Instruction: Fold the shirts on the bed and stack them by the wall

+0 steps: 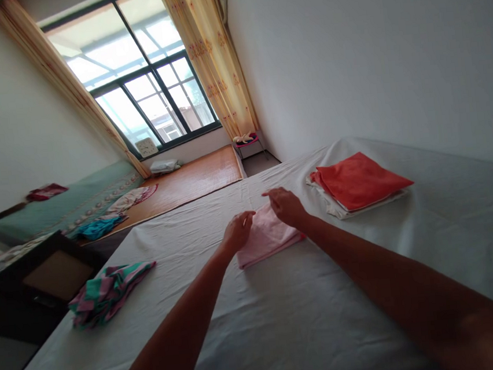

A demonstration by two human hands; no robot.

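while both arms reach out over white bed sheet [286, 321], left hand [237, 231] curls fingers on near-left edge of folded pink cloth [264, 238], pinch itself hidden; right hand [285, 204] lies flat, open, on far edge. cloth mid-bed, near red-topped folded stack [357, 183]; striped garment [106, 291] well apart at left.

Soft matt pink cloth [265, 238]

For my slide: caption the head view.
Both hands, left and right, rest on a folded pink cloth on a white-sheeted bed.
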